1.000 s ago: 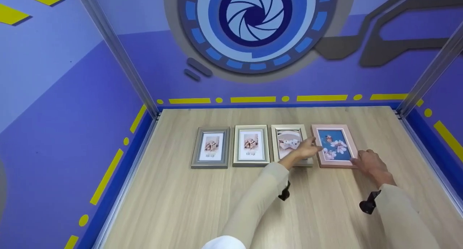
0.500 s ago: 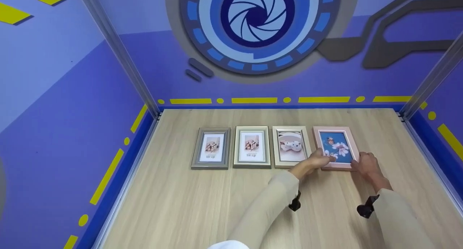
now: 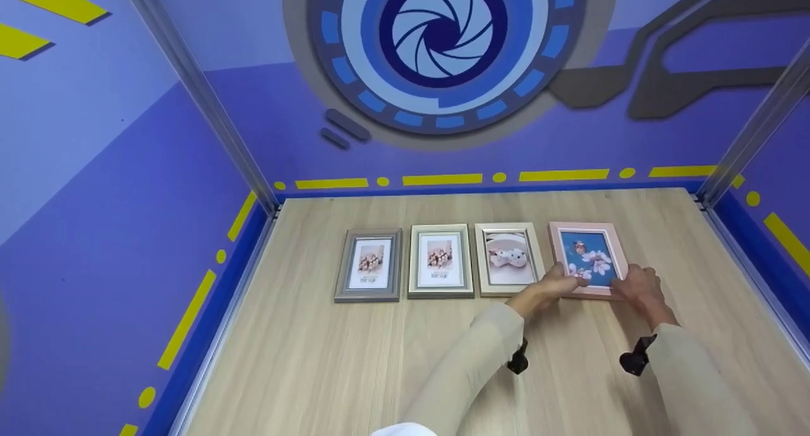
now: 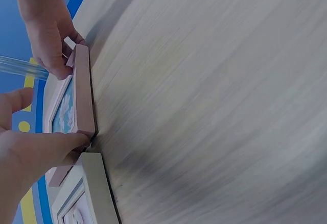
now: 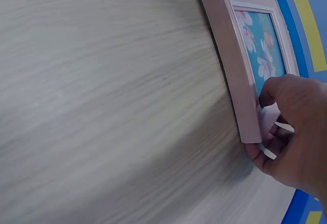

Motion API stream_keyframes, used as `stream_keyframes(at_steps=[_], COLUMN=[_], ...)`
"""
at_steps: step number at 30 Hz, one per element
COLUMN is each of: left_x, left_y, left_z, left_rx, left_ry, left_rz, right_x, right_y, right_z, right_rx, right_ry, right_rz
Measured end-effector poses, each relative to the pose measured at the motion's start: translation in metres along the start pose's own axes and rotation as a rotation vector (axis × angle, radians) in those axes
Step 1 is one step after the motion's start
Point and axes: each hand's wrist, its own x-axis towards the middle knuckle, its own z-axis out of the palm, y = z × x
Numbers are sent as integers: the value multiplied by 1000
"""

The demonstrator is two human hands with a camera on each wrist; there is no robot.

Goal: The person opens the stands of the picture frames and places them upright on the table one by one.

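- The pink frame (image 3: pixel 588 259) is the last one on the right in a row of four frames on the wooden surface (image 3: pixel 354 360).
- It has a blue picture with pale flowers in it.
- In the wrist views its near edge is tipped up off the surface a little, and the far edge is down.
- The left hand (image 3: pixel 552 285) pinches the near left corner of the pink frame, with the thumb on top and the fingers (image 4: pixel 61 145) at its edge.
- The right hand (image 3: pixel 636 286) pinches the near right corner, with the thumb on the front and the fingers (image 5: pixel 271 155) curled under the edge.
- Both hands are clamped on this one frame.
- Just beside it on the left lies a cream frame (image 3: pixel 508 259) with a white toy animal in its picture. The two frames are very close, but the pictures do not show if they touch.
- Next comes a pale gold frame (image 3: pixel 440 261), and then a grey frame (image 3: pixel 369 265) at the left end. Both lie flat.
- Both arms wear beige sleeves (image 3: pixel 465 366), and each wrist has a small black camera (image 3: pixel 517 360) on it.
- Purple walls (image 3: pixel 114 189) with yellow stripes stand around the surface.
- A big blue and white round shape (image 3: pixel 440 37) is on the back wall.
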Motion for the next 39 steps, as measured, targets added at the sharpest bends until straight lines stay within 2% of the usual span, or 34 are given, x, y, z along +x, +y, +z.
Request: stream_keyframes(at_steps=[5, 8, 11, 13, 17, 22, 26, 31, 34, 39], left_x=[-2, -4, -5, -6, -6, -6, -9, -12, -11, -8], left_y=[2, 1, -1, -2, 1, 5, 6, 13, 18, 24], left_z=[0, 1, 3, 3, 3, 2, 5, 11, 14, 16], left_rx=[-8, 6, 7, 25, 63, 138, 215, 313, 289, 129], left_ry=[11, 14, 28, 36, 53, 100, 92, 107, 157, 301], left_rz=[-28, -51, -37, -53, -59, -23, -19, 9, 59, 118], right_x=[2, 3, 4, 4, 5, 8, 6, 2, 0, -4], right_y=[0, 0, -1, -1, -1, -2, 0, 4, 4, 0], right_z=[6, 11, 16, 18, 17, 17, 16, 12, 8, 0], right_rx=[18, 67, 134, 161, 171, 213, 206, 162, 185, 279], right_ry=[137, 202, 236, 265, 334, 303, 242, 253, 279, 269], right_rz=[-47, -21, 34, 55, 38, 79, 122, 66, 53, 107])
